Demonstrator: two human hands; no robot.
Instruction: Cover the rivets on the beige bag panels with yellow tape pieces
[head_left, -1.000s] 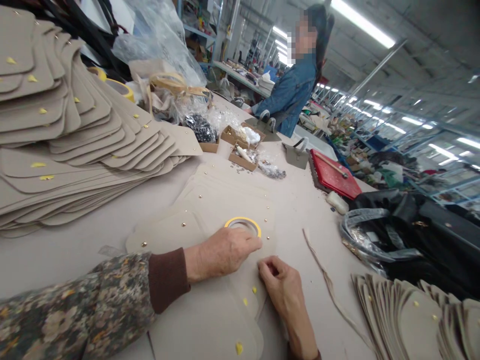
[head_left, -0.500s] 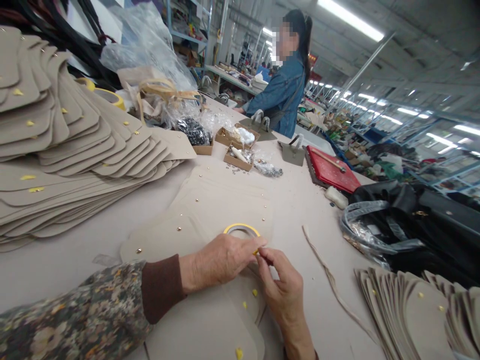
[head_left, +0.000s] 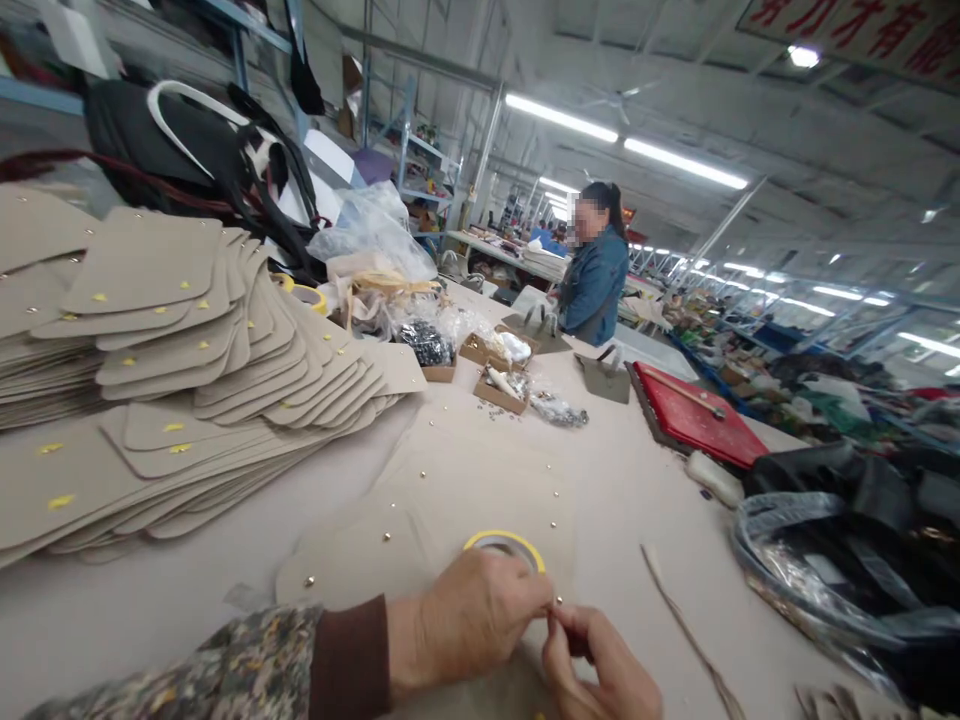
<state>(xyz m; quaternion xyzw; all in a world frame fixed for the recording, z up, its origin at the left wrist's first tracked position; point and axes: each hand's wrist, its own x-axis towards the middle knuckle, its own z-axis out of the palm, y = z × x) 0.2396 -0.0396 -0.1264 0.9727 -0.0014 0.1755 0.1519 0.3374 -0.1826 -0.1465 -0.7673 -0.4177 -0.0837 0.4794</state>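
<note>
My left hand (head_left: pixel 480 615) is closed around the near side of a roll of yellow tape (head_left: pixel 504 537), whose far rim shows above the knuckles. Thumb and finger of my right hand (head_left: pixel 604 665) are pinched together, meeting the left fingertips. A bit of yellow tape showed at that pinch a moment ago; the fingertips now mostly hide it. Beneath both hands lie overlapping beige panels (head_left: pixel 480 480) with small metal studs along their edges.
Stacked beige panels (head_left: pixel 161 350) with yellow tape bits rise at the left. Small cardboard boxes of hardware (head_left: pixel 501 398) stand farther back. A red board (head_left: pixel 697 415) with a hammer, black bags (head_left: pixel 847 560) and a cord (head_left: pixel 686 635) lie to the right. A co-worker (head_left: pixel 596 275) stands beyond.
The view has tilted up, so the table and hands sit lower in the picture. Both hands stay together at the tape, and the yellow bit between the fingertips is less visible.
</note>
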